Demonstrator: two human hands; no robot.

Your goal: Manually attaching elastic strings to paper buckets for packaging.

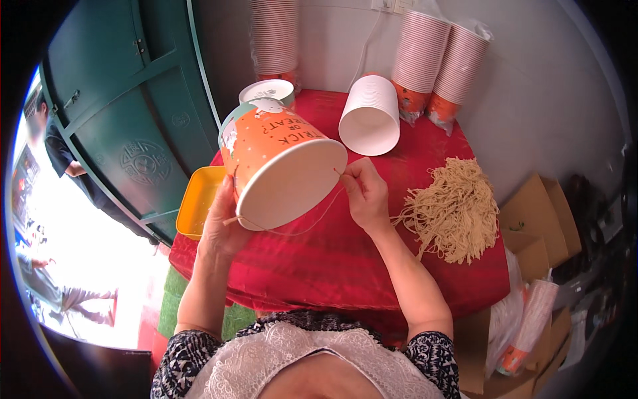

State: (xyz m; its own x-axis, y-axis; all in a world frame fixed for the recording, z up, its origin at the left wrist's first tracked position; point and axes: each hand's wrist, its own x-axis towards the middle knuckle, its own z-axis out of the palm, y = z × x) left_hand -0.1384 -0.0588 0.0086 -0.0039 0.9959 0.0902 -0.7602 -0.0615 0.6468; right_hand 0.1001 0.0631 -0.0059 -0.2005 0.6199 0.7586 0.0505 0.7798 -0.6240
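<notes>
An orange paper bucket (269, 139) with printed figures and a white inside is held up over the red-covered table, its open mouth tilted toward me. My left hand (224, 223) wraps round its left side near the rim. At the right rim my right hand (364, 194) is closed in a pinch on the end of a thin beige cord (312, 227). The cord hangs in a loop across the mouth, from the right rim to the left rim, where a short end sticks out by my left hand. A heap of beige cords (458, 213) lies to the right.
Several nested paper buckets (372, 120) lie on their side on the red tablecloth (319, 266). Wrapped bucket stacks (422, 56) stand behind, a yellow tray (193, 199) at left. Cardboard boxes (545, 219) are at right; a green door (133, 113) and people (63, 143) at left.
</notes>
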